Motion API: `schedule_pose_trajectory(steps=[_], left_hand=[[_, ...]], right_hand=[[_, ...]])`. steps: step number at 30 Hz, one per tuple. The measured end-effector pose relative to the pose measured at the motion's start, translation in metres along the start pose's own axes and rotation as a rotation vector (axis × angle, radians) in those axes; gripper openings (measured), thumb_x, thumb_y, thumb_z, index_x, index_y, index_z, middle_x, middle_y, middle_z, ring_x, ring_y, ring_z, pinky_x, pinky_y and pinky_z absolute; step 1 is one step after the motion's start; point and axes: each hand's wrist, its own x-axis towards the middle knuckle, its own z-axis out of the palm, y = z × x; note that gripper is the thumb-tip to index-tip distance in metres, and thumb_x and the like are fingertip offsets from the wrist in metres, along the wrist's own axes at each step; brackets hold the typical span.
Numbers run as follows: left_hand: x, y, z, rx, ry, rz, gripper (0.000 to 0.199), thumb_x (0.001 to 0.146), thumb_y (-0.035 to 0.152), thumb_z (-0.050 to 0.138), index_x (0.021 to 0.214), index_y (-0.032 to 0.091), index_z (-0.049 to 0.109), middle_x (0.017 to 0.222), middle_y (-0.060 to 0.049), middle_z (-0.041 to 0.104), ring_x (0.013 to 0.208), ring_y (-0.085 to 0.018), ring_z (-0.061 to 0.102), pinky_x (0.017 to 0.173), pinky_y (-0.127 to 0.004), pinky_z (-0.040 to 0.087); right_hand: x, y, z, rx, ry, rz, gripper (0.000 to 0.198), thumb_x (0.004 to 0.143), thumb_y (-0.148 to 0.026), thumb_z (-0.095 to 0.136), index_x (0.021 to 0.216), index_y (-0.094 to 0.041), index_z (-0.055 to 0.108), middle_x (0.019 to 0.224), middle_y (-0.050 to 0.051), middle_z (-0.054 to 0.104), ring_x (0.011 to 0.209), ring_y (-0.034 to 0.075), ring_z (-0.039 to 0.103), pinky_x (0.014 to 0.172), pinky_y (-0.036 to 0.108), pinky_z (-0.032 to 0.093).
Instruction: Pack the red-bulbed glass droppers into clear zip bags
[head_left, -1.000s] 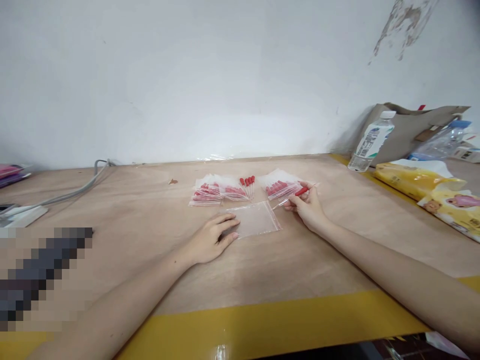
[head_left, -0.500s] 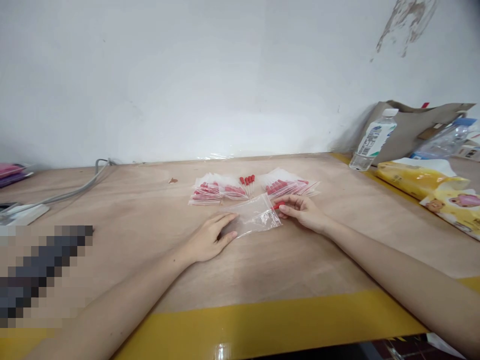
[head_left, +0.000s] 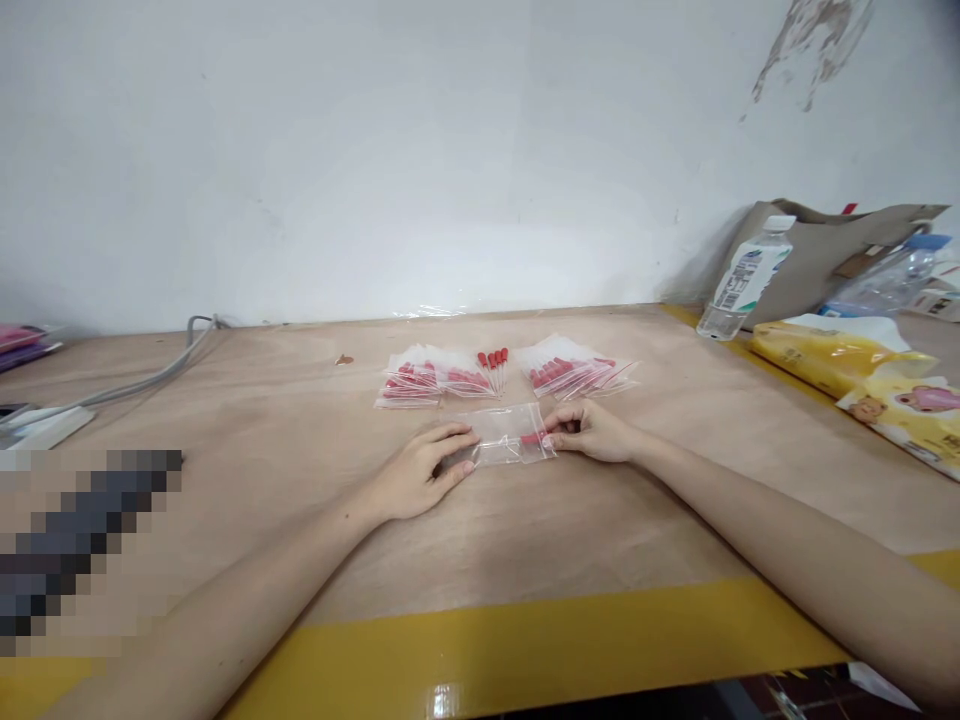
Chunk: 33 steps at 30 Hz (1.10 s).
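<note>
While the left hand [head_left: 420, 475] rests at the bag's closed end, thumb and fingers spread and gripping nothing, the right hand [head_left: 596, 433] works the mouth. Bag [head_left: 501, 424] lies flat mid-table, well back from the table's [head_left: 420, 575] near edge. Red dropper [head_left: 532, 438] looks mostly inside it, stem toward the left hand, bulb by the mouth. Right fingers touch the bulb end; can't tell if pinching or just pushing. Loose droppers [head_left: 493, 358] and filled bags [head_left: 409, 380] sit behind, toward the far edge.

My take: press lightly on the closed end so the film doesn't creep. Push along the bag's length, bulb clear of the seal strip. Don't let the tip poke the film.
</note>
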Motion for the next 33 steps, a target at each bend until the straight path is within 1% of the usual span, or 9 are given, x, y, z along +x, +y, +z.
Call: schedule_pose_trajectory(steps=[6,9,11,12,17,22,24,29,33], left_hand=[[0.0,0.0,-0.001,-0.018,-0.012,-0.003,0.036,0.092,0.036,0.042,0.125,0.024,0.052,0.13,-0.007,0.049,0.121,-0.022,0.045,0.1,-0.041,0.039],[0.0,0.0,-0.001,-0.024,-0.013,0.001,0.035,0.092,0.037,0.042,0.124,0.025,0.053,0.129,-0.007,0.05,0.12,-0.022,0.046,0.099,-0.041,0.039],[0.0,-0.001,0.0,-0.027,-0.009,0.006,0.035,0.091,0.037,0.043,0.123,0.025,0.054,0.128,-0.007,0.051,0.119,-0.023,0.047,0.099,-0.042,0.039],[0.0,-0.001,0.0,-0.029,-0.005,0.009,0.035,0.091,0.037,0.044,0.122,0.025,0.055,0.128,-0.007,0.051,0.118,-0.023,0.047,0.098,-0.042,0.04],[0.001,-0.001,0.001,-0.032,-0.004,0.003,0.035,0.091,0.037,0.045,0.122,0.024,0.055,0.128,-0.007,0.051,0.118,-0.022,0.047,0.1,-0.04,0.039],[0.001,0.0,0.0,-0.031,-0.017,0.012,0.035,0.091,0.036,0.044,0.123,0.024,0.055,0.128,-0.007,0.051,0.12,-0.022,0.046,0.101,-0.04,0.037],[0.001,0.0,0.0,-0.021,-0.017,0.006,0.035,0.091,0.037,0.043,0.122,0.023,0.055,0.127,-0.007,0.051,0.12,-0.022,0.046,0.101,-0.04,0.037],[0.0,0.002,-0.001,0.004,-0.02,0.007,0.034,0.094,0.035,0.039,0.124,0.026,0.053,0.129,-0.005,0.051,0.121,-0.022,0.044,0.102,-0.042,0.035],[0.0,0.003,-0.002,-0.009,-0.041,0.016,0.035,0.093,0.035,0.041,0.126,0.026,0.051,0.13,-0.005,0.05,0.122,-0.021,0.044,0.102,-0.041,0.035]], right_hand=[[-0.001,-0.005,0.002,0.039,0.11,-0.032,0.026,0.076,-0.041,0.057,0.08,-0.016,0.06,0.072,-0.001,0.053,0.057,0.008,0.042,0.052,0.022,0.036],[-0.004,-0.01,0.005,0.084,0.198,-0.061,0.022,0.073,-0.038,0.059,0.08,-0.017,0.057,0.1,0.006,0.055,0.069,0.011,0.05,0.058,0.024,0.042],[-0.005,-0.013,0.007,0.134,0.221,-0.094,0.019,0.073,-0.036,0.06,0.079,-0.018,0.056,0.118,0.009,0.048,0.078,0.013,0.054,0.063,0.027,0.045],[-0.005,-0.014,0.009,0.152,0.22,-0.104,0.019,0.072,-0.036,0.06,0.078,-0.018,0.056,0.121,0.009,0.046,0.078,0.013,0.055,0.064,0.028,0.046],[-0.007,-0.016,0.01,0.221,0.217,-0.142,0.021,0.068,-0.036,0.067,0.071,-0.018,0.056,0.106,0.006,0.05,0.076,0.012,0.055,0.066,0.027,0.047],[-0.008,-0.016,0.008,0.436,-0.008,-0.076,0.025,0.068,-0.037,0.068,0.076,-0.018,0.053,0.087,0.002,0.057,0.074,0.011,0.056,0.067,0.027,0.046],[-0.007,-0.014,0.008,0.461,-0.026,-0.027,0.028,0.069,-0.038,0.068,0.079,-0.018,0.052,0.082,0.001,0.058,0.073,0.011,0.056,0.069,0.027,0.045],[-0.004,-0.009,0.006,0.339,0.01,0.019,0.029,0.067,-0.042,0.069,0.069,-0.016,0.056,0.069,-0.001,0.057,0.065,0.011,0.053,0.064,0.026,0.043],[-0.004,-0.013,0.0,0.127,-0.073,-0.071,0.037,0.075,-0.05,0.058,0.061,-0.015,0.061,0.073,0.002,0.057,0.071,0.014,0.053,0.071,0.029,0.043]])
